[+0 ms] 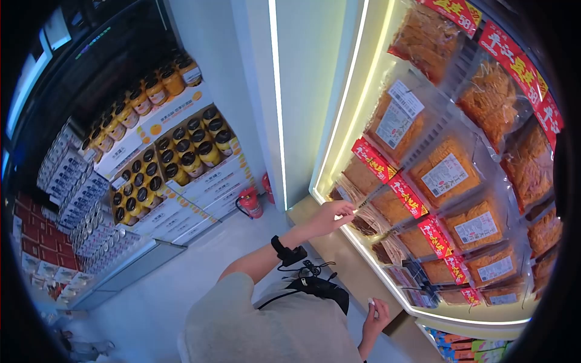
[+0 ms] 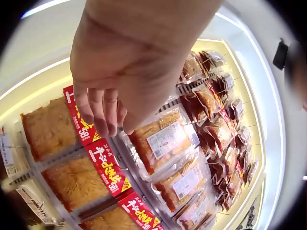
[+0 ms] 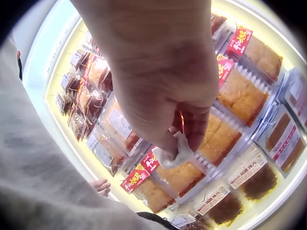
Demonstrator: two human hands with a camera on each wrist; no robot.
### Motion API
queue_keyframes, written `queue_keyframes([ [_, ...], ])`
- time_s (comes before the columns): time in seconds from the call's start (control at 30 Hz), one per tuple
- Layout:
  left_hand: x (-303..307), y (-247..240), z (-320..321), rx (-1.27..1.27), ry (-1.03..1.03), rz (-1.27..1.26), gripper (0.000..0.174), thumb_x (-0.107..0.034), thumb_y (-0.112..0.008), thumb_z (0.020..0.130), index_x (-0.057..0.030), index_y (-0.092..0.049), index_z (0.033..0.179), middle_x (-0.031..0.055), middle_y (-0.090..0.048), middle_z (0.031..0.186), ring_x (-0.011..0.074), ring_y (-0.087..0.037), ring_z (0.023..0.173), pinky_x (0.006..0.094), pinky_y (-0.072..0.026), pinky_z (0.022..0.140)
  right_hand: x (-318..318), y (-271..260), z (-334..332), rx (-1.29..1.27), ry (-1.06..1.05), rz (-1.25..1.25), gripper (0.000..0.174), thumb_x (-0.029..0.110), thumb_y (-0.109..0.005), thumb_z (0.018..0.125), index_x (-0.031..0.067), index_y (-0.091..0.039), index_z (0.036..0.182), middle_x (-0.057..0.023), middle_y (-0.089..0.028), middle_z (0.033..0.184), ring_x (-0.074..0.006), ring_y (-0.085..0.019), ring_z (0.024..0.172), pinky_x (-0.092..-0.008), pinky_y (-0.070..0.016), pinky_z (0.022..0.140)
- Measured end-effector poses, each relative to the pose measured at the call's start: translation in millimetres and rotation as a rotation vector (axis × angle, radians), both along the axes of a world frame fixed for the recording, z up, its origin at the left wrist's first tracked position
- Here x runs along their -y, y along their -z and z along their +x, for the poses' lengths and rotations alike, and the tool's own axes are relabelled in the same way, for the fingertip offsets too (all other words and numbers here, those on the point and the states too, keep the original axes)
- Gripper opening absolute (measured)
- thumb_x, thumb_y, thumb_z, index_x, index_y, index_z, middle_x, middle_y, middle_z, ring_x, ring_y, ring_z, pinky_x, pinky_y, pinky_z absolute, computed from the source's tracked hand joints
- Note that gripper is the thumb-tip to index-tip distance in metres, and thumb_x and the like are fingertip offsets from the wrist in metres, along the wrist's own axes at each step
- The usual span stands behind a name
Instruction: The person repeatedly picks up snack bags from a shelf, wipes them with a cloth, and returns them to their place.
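My left hand reaches toward the lit shelf rack, its fingers loosely bent and nothing seen in them. In the left wrist view this hand hangs in front of clear packs of orange-brown flat food and red price strips. Lower down by the rack is my right hand. Its thumb and fingers pinch a small crumpled white piece that looks like tissue or thin plastic. Behind the right hand in its wrist view are more packs and dark-filled tubs with white labels.
Stacked boxes of yellow jars with black lids stand at the left, beside rows of cans. A red fire extinguisher stands on the floor by the wall. A light strip edges the rack, with colourful small packs beneath.
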State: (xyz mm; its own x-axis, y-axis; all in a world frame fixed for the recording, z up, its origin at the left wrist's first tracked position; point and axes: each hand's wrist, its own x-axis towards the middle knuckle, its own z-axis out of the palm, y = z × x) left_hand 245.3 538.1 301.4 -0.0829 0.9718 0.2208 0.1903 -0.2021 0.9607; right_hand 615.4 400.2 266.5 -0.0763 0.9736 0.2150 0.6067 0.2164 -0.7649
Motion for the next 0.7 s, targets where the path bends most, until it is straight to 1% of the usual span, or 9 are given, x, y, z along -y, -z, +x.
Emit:
queue_keyframes([
  [0.1, 44, 35, -32, -0.023, -0.055, -0.043, 0.026, -0.015, -0.068, 0.097, -0.004, -0.066, 0.12, 0.0083, -0.073, 0.101, 0.0178, -0.07, 0.095, 0.0323, -0.0546, 0.089, -29, -23, -19, 0.02, -0.168, -0.042, 0.015, -0.008, -0.067, 0.088, -0.0037, -0.072, 0.101, -0.0153, -0.068, 0.096, -0.0293, -0.067, 0.09, -0.0361, -0.0526, 0.084],
  [0.17, 77, 46, -47, -0.074, -0.209, -0.161, 0.027, -0.017, -0.069, 0.096, -0.0039, -0.067, 0.12, 0.0087, -0.073, 0.1, 0.0174, -0.07, 0.093, 0.033, -0.0547, 0.086, -48, -26, -27, 0.039, -0.261, -0.036, 0.015, -0.007, -0.067, 0.088, -0.0036, -0.072, 0.102, -0.0154, -0.068, 0.096, -0.0296, -0.067, 0.09, -0.0361, -0.0527, 0.083],
  [0.27, 127, 41, -64, -0.096, -0.41, -0.233, 0.027, -0.018, -0.069, 0.096, -0.0042, -0.068, 0.12, 0.009, -0.074, 0.1, 0.0168, -0.069, 0.091, 0.0328, -0.0549, 0.083, -65, -32, -43, 0.036, -0.391, -0.012, 0.014, -0.005, -0.069, 0.088, -0.0032, -0.073, 0.102, -0.0156, -0.068, 0.096, -0.03, -0.067, 0.09, -0.0359, -0.0529, 0.082],
  [0.3, 140, 40, -65, -0.099, -0.429, -0.235, 0.027, -0.018, -0.069, 0.096, -0.0042, -0.068, 0.12, 0.009, -0.074, 0.1, 0.0168, -0.069, 0.091, 0.0328, -0.0549, 0.083, -68, -34, -47, 0.024, -0.44, -0.002, 0.014, -0.004, -0.069, 0.089, -0.0029, -0.073, 0.102, -0.0157, -0.069, 0.096, -0.0301, -0.067, 0.09, -0.0357, -0.053, 0.081],
  [0.37, 166, 41, -62, -0.082, -0.61, -0.329, 0.026, -0.017, -0.07, 0.096, -0.0033, -0.068, 0.118, 0.0092, -0.074, 0.1, 0.0163, -0.069, 0.088, 0.0315, -0.0551, 0.081, -71, -27, -47, 0.019, -0.504, 0.026, 0.014, -0.004, -0.069, 0.089, -0.0026, -0.073, 0.102, -0.0155, -0.069, 0.096, -0.03, -0.067, 0.089, -0.0355, -0.0532, 0.08],
  [0.47, 195, 57, -47, -0.072, -0.7, -0.316, 0.025, -0.016, -0.071, 0.095, -0.0024, -0.068, 0.116, 0.0091, -0.074, 0.1, 0.0157, -0.069, 0.086, 0.0304, -0.0553, 0.08, -69, -17, -42, -0.027, -0.57, 0.019, 0.014, -0.004, -0.071, 0.087, -0.0025, -0.073, 0.101, -0.0148, -0.069, 0.095, -0.0291, -0.068, 0.088, -0.0346, -0.0532, 0.079],
  [0.53, 209, 64, -27, -0.062, -0.687, -0.32, 0.025, -0.016, -0.072, 0.095, -0.002, -0.068, 0.116, 0.0093, -0.074, 0.1, 0.0155, -0.07, 0.087, 0.0303, -0.0554, 0.08, -60, -19, -27, -0.064, -0.558, -0.01, 0.015, -0.004, -0.072, 0.086, -0.0028, -0.073, 0.1, -0.0142, -0.069, 0.094, -0.0283, -0.068, 0.087, -0.034, -0.0529, 0.079],
  [0.6, 213, 72, -6, -0.033, -0.682, -0.339, 0.025, -0.016, -0.072, 0.095, -0.0016, -0.068, 0.115, 0.0097, -0.074, 0.102, 0.0153, -0.07, 0.088, 0.0303, -0.0556, 0.081, -60, -25, -7, -0.031, -0.627, 0.043, 0.015, -0.003, -0.073, 0.085, -0.0018, -0.074, 0.1, -0.0139, -0.07, 0.094, -0.029, -0.068, 0.086, -0.0343, -0.0539, 0.076],
  [0.7, 207, 72, 27, -0.052, -0.589, -0.371, 0.025, -0.016, -0.072, 0.096, -0.0016, -0.068, 0.116, 0.0097, -0.074, 0.103, 0.0154, -0.07, 0.091, 0.0304, -0.0557, 0.082, -59, -17, 37, -0.024, -0.564, 0.08, 0.014, -0.004, -0.073, 0.085, -0.0008, -0.074, 0.099, -0.0132, -0.07, 0.093, -0.0299, -0.069, 0.085, -0.0354, -0.0545, 0.076],
])
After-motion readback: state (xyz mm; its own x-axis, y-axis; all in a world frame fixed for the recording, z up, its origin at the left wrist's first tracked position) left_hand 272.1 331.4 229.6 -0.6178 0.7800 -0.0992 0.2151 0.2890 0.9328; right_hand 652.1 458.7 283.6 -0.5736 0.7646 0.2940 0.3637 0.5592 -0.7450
